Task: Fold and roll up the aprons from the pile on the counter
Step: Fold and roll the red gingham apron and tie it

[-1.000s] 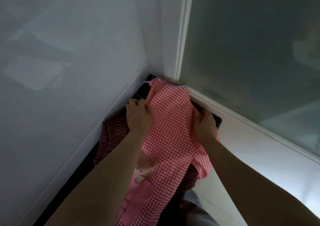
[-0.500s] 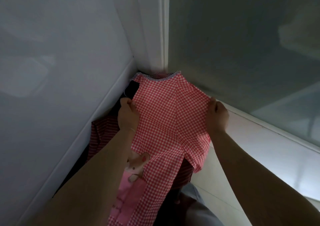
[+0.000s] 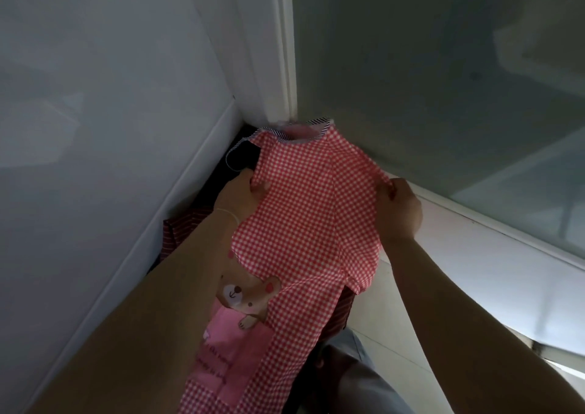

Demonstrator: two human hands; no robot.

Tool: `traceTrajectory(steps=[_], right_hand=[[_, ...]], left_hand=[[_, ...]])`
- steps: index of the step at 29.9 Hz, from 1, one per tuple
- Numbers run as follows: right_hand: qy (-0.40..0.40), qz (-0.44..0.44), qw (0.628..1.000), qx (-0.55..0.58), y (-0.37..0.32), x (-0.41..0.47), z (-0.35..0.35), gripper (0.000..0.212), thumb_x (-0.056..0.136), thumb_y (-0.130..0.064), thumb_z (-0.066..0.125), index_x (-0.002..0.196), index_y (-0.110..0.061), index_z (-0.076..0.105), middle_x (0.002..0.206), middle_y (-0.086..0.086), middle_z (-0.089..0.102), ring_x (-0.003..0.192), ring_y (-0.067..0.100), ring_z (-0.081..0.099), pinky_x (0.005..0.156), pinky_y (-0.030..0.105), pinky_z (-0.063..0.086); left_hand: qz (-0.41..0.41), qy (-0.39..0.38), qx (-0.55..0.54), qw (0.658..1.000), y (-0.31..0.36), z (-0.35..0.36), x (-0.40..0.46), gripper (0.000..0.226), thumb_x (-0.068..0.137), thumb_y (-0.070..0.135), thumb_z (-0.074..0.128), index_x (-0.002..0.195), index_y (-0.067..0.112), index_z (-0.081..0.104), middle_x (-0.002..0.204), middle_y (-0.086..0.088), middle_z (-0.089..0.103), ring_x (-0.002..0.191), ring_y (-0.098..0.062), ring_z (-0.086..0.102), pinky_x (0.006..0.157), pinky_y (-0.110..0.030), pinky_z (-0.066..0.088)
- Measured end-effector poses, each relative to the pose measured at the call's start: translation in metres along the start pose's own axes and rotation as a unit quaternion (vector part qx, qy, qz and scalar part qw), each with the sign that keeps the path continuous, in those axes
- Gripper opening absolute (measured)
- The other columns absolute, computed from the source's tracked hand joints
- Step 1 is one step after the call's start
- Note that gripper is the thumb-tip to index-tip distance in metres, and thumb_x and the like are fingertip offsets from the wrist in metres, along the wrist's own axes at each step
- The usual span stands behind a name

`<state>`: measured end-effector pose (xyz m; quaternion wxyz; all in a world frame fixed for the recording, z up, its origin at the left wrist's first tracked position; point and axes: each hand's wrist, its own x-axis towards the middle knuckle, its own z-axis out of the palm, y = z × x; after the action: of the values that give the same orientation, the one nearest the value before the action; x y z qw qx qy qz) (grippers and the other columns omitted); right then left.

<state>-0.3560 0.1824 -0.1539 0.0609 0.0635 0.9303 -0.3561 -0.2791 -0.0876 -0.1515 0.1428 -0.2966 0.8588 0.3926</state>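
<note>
A red-and-white checked apron (image 3: 304, 211) with a pink bear pocket hangs stretched between my hands, its striped top hem up against the corner. My left hand (image 3: 243, 192) pinches its left edge. On the other side, my right hand (image 3: 399, 207) grips the right edge. Under it lies a red striped apron (image 3: 177, 233) on the dark counter (image 3: 240, 160); most of the pile is hidden by the held cloth and my arms.
A white wall (image 3: 110, 128) closes the left side and a frosted glass pane (image 3: 427, 81) with a white sill (image 3: 490, 249) closes the right, meeting in a tight corner. Grey cloth (image 3: 357, 378) shows at the bottom.
My hands went from pressing on the checked apron to grasping its side edges, then moved apart and up, spreading the cloth.
</note>
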Motion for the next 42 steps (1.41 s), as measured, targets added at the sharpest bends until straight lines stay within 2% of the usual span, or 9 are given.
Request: traceTrajectory(steps=[5, 8, 12, 17, 20, 24, 29, 32, 42], right_hand=[[-0.044, 0.066, 0.997, 0.007, 0.001, 0.002, 0.001, 0.042, 0.101, -0.041, 0.032, 0.114, -0.014, 0.062, 0.111, 0.008, 0.067, 0.097, 0.026, 0.060, 0.082, 0.034, 0.047], [0.043, -0.069, 0.997, 0.008, 0.002, -0.027, 0.008, 0.032, 0.096, -0.028, 0.044, 0.120, -0.008, 0.053, 0.120, 0.013, 0.055, 0.112, 0.028, 0.048, 0.098, 0.044, 0.041], [-0.015, -0.362, 0.930, -0.066, 0.019, -0.081, 0.035, 0.030, 0.091, -0.029, 0.047, 0.116, -0.013, 0.050, 0.118, 0.011, 0.057, 0.112, 0.026, 0.050, 0.100, 0.044, 0.040], [-0.118, -0.390, 0.910, -0.075, 0.011, -0.087, 0.045, 0.031, 0.095, -0.030, 0.042, 0.120, -0.015, 0.051, 0.118, 0.006, 0.062, 0.110, 0.024, 0.058, 0.095, 0.046, 0.050], [-0.111, -0.397, 0.909, -0.061, -0.011, -0.072, 0.042, 0.030, 0.094, -0.024, 0.043, 0.119, -0.013, 0.052, 0.117, 0.007, 0.061, 0.109, 0.025, 0.059, 0.093, 0.046, 0.051], [-0.030, -0.434, 0.900, -0.031, -0.044, -0.041, 0.029, 0.041, 0.082, 0.001, 0.055, 0.121, -0.008, 0.057, 0.123, 0.011, 0.059, 0.116, 0.026, 0.055, 0.096, 0.044, 0.049], [-0.074, -0.579, 0.795, -0.166, -0.091, -0.009, 0.008, 0.055, 0.078, -0.007, 0.056, 0.132, -0.018, 0.053, 0.138, 0.001, 0.054, 0.133, 0.022, 0.044, 0.114, 0.049, 0.023], [-0.056, -0.603, 0.755, -0.251, -0.109, 0.005, 0.000, 0.036, 0.071, -0.019, 0.069, 0.106, -0.019, 0.068, 0.113, 0.002, 0.067, 0.109, 0.027, 0.060, 0.098, 0.056, 0.035], [-0.185, -0.487, 0.818, -0.245, -0.102, 0.030, -0.006, 0.020, 0.086, -0.015, 0.056, 0.102, -0.016, 0.068, 0.118, 0.009, 0.059, 0.102, 0.032, 0.058, 0.089, 0.043, 0.043]], left_hand=[[0.010, 0.104, -0.023, 0.994, 0.002, 0.007, -0.007, 0.027, 0.102, 0.030, 0.037, 0.100, 0.009, 0.054, 0.091, -0.006, 0.059, 0.084, -0.020, 0.054, 0.071, -0.029, 0.039], [-0.030, 0.127, -0.138, 0.982, 0.004, 0.011, -0.010, 0.022, 0.100, 0.015, 0.035, 0.086, 0.012, 0.052, 0.083, 0.000, 0.055, 0.088, -0.020, 0.054, 0.064, -0.025, 0.037], [0.000, 0.117, -0.137, 0.984, 0.015, 0.010, -0.009, 0.039, 0.099, 0.040, 0.040, 0.131, 0.018, 0.042, 0.125, -0.002, 0.053, 0.115, -0.020, 0.051, 0.092, -0.028, 0.039], [0.057, 0.064, 0.002, 0.996, 0.023, 0.010, 0.025, 0.090, 0.068, 0.088, 0.042, 0.135, 0.029, 0.044, 0.135, -0.007, 0.050, 0.122, -0.026, 0.048, 0.104, -0.052, 0.039], [0.001, 0.008, 0.002, 1.000, 0.041, 0.009, 0.035, 0.073, 0.076, 0.071, 0.056, 0.130, 0.021, 0.052, 0.131, -0.009, 0.055, 0.121, -0.032, 0.050, 0.104, -0.051, 0.040], [0.154, 0.123, 0.107, 0.974, 0.062, 0.011, 0.017, 0.031, 0.090, 0.044, 0.040, 0.090, 0.022, 0.062, 0.099, -0.004, 0.065, 0.097, -0.028, 0.059, 0.090, -0.039, 0.046], [0.314, 0.175, 0.112, 0.926, 0.045, 0.029, -0.017, 0.040, 0.095, 0.024, 0.046, 0.123, -0.002, 0.057, 0.125, -0.022, 0.057, 0.115, -0.033, 0.056, 0.099, -0.032, 0.040], [0.322, 0.182, 0.047, 0.928, 0.032, 0.032, -0.022, 0.038, 0.092, 0.028, 0.056, 0.125, 0.009, 0.060, 0.149, -0.020, 0.033, 0.139, -0.022, 0.029, 0.115, -0.030, 0.024], [0.161, 0.140, -0.152, 0.965, 0.044, 0.023, -0.023, 0.034, 0.097, 0.037, 0.043, 0.096, 0.010, 0.062, 0.097, -0.002, 0.063, 0.088, -0.016, 0.060, 0.084, -0.041, 0.051]])
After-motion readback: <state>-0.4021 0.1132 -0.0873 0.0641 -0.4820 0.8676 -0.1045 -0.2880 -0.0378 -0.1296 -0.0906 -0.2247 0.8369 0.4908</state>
